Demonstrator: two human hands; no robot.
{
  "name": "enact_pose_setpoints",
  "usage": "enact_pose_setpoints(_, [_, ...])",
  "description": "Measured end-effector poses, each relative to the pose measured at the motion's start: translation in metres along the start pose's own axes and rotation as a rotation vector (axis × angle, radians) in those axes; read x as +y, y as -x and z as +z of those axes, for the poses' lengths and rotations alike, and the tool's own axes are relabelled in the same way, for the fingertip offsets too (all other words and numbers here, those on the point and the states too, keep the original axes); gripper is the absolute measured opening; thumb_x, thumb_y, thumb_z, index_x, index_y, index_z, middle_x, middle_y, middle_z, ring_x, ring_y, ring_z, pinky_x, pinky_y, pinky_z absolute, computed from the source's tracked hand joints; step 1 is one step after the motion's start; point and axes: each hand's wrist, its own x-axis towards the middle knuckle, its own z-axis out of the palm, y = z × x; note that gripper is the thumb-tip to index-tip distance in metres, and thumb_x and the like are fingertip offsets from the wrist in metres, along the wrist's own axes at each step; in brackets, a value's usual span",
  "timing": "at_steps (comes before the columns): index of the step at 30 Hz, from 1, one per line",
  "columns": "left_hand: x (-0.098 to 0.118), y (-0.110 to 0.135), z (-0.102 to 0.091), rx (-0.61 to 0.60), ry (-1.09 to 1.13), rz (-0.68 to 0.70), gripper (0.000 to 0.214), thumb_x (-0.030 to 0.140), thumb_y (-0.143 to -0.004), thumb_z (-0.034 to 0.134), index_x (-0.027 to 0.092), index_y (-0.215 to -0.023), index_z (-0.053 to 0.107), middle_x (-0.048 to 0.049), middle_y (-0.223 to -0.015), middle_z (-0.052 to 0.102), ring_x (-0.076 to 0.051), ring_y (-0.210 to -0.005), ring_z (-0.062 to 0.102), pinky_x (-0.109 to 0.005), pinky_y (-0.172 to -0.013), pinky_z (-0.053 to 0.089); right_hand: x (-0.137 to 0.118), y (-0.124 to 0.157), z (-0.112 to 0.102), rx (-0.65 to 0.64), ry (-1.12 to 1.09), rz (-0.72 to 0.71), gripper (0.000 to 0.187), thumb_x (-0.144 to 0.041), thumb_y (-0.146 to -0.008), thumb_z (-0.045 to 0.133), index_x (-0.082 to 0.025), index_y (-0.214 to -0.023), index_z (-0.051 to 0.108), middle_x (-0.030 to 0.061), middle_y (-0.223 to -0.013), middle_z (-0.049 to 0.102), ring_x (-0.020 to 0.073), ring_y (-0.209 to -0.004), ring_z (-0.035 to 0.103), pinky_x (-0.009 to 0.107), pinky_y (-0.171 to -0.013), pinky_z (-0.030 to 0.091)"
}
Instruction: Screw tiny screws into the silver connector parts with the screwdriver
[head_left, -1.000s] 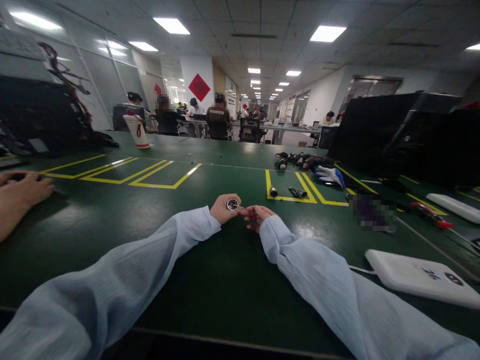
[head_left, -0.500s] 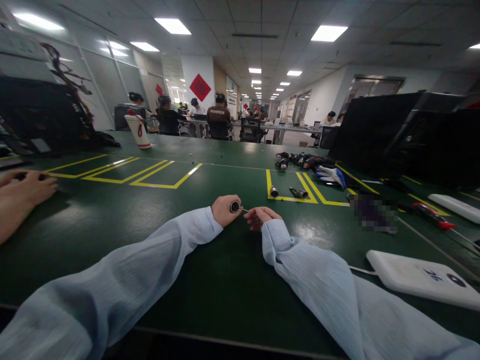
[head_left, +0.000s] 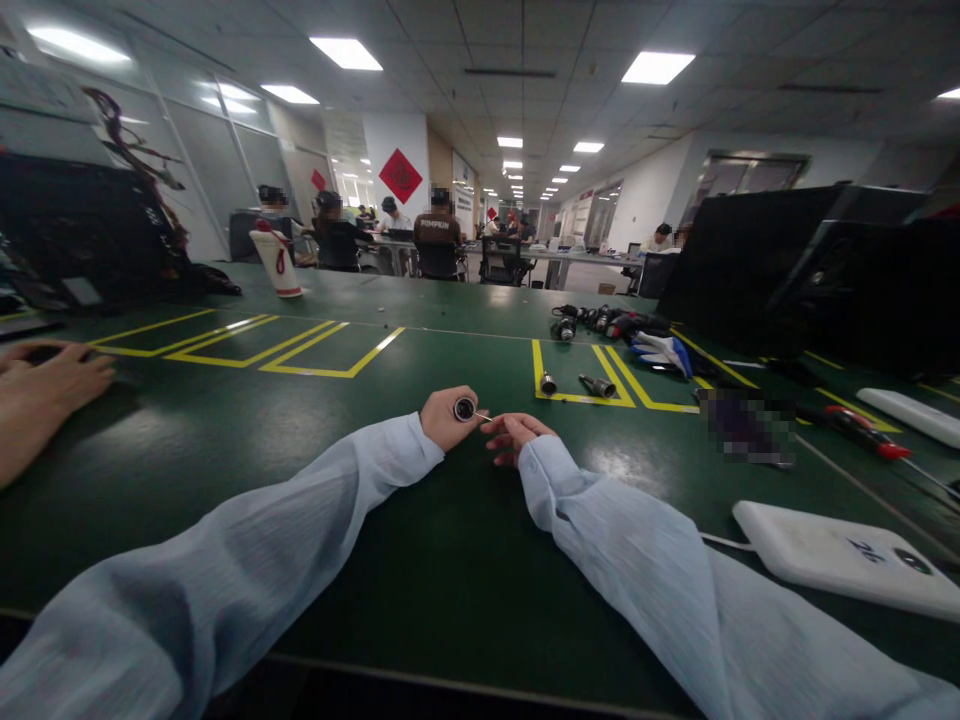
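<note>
My left hand (head_left: 442, 420) is closed around a round metal connector (head_left: 464, 409), its open end facing me. A thin metal rod (head_left: 483, 416) reaches from the connector's right side to the fingers of my right hand (head_left: 517, 434). Those fingers are pinched on the rod, and its tip at the connector is too small to make out. Both hands are just above the green table (head_left: 420, 590). To the right, a short metal connector (head_left: 548, 383) and a longer metal connector (head_left: 598, 386) lie inside a yellow taped box.
Cables with connectors (head_left: 592, 320) lie behind the boxes, beside a blue and white glove (head_left: 661, 352). A red-black screwdriver (head_left: 868, 432) and a white power bank (head_left: 847, 555) lie right. Another person's hand (head_left: 56, 385) is at left. A paper cup (head_left: 276, 258) stands farther back.
Both my hands have shifted slightly left, and the connector has turned a little, showing more of its open end. More of the rod shows. The other person's hand at left has shifted slightly.
</note>
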Motion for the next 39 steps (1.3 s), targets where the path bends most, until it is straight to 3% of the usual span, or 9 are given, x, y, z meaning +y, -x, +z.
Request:
enact_pose_setpoints(5, [0.000,-0.002,0.001,-0.076,0.009,0.011,0.022,0.034,-0.068,0.057,0.014,-0.061,0.050,0.0024,-0.056,0.050,-0.008,-0.052,0.046,-0.019,-0.049,0.036,-0.003,0.003,0.001,0.006,0.043,-0.058,0.024,-0.040,-0.062,0.063,-0.018,-0.069,0.061,0.0041,-0.075,0.067,0.0116,-0.058,0.057,0.022,-0.045,0.045])
enact_pose_setpoints(12, [-0.003,-0.003,0.000,-0.239,-0.009,0.078,0.014,0.028,-0.067,0.057,0.014,-0.066,0.054,0.0000,-0.062,0.054,-0.011,-0.058,0.051,-0.021,-0.053,0.039,-0.004,0.006,0.003,0.115,0.365,-0.223,0.021,-0.038,-0.067,0.056,-0.017,-0.067,0.061,0.0038,-0.064,0.065,0.0131,-0.056,0.053,0.024,-0.046,0.042])
enact_pose_setpoints(19, [-0.001,-0.003,0.001,-0.317,0.000,0.117,0.011,0.025,-0.066,0.057,0.014,-0.064,0.053,0.0016,-0.060,0.052,-0.010,-0.056,0.049,-0.020,-0.052,0.038,-0.006,0.007,0.001,0.157,0.554,-0.302,0.017,-0.030,-0.068,0.055,-0.019,-0.061,0.065,0.0018,-0.063,0.065,0.0175,-0.065,0.056,0.030,-0.064,0.043])
enact_pose_setpoints(21, [-0.002,-0.003,0.001,-0.317,0.016,0.123,0.010,0.023,-0.065,0.057,0.014,-0.063,0.052,0.0019,-0.060,0.051,-0.010,-0.056,0.048,-0.020,-0.053,0.037,-0.009,0.005,-0.001,0.133,0.479,-0.254,0.015,-0.028,-0.068,0.055,-0.020,-0.059,0.065,0.0008,-0.062,0.066,0.0171,-0.067,0.058,0.029,-0.066,0.042])
enact_pose_setpoints(25, [-0.002,-0.004,0.002,-0.276,0.063,0.084,0.010,0.021,-0.064,0.057,0.014,-0.062,0.051,0.0025,-0.059,0.049,-0.009,-0.055,0.046,-0.020,-0.052,0.037,-0.011,-0.004,-0.008,0.098,0.167,0.027,0.012,-0.024,-0.065,0.056,-0.020,-0.057,0.063,-0.0004,-0.057,0.066,0.0137,-0.060,0.059,0.026,-0.059,0.042])
enact_pose_setpoints(27, [-0.003,-0.004,0.002,-0.256,0.081,0.063,0.010,0.022,-0.063,0.056,0.014,-0.061,0.050,0.0026,-0.058,0.048,-0.009,-0.054,0.046,-0.020,-0.051,0.036,-0.010,-0.008,-0.012,0.092,0.095,0.089,0.011,-0.024,-0.065,0.056,-0.020,-0.057,0.062,-0.0003,-0.057,0.066,0.0124,-0.057,0.058,0.026,-0.058,0.042])
enact_pose_setpoints(35, [-0.003,-0.002,0.002,-0.270,-0.052,0.100,0.009,0.023,-0.064,0.056,0.015,-0.063,0.052,0.0019,-0.060,0.050,-0.010,-0.056,0.047,-0.020,-0.052,0.036,-0.009,-0.006,-0.013,0.055,0.251,-0.046,0.014,-0.031,-0.062,0.063,-0.018,-0.059,0.064,0.0017,-0.059,0.067,0.0145,-0.062,0.058,0.025,-0.056,0.042])
enact_pose_setpoints(39, [-0.001,-0.003,0.001,-0.312,-0.062,0.130,0.010,0.024,-0.065,0.055,0.015,-0.062,0.051,0.0019,-0.059,0.049,-0.010,-0.056,0.047,-0.020,-0.052,0.036,-0.010,-0.008,-0.015,0.035,0.161,0.080,0.011,-0.026,-0.063,0.062,-0.017,-0.056,0.063,0.0012,-0.055,0.066,0.0135,-0.058,0.059,0.025,-0.055,0.042])
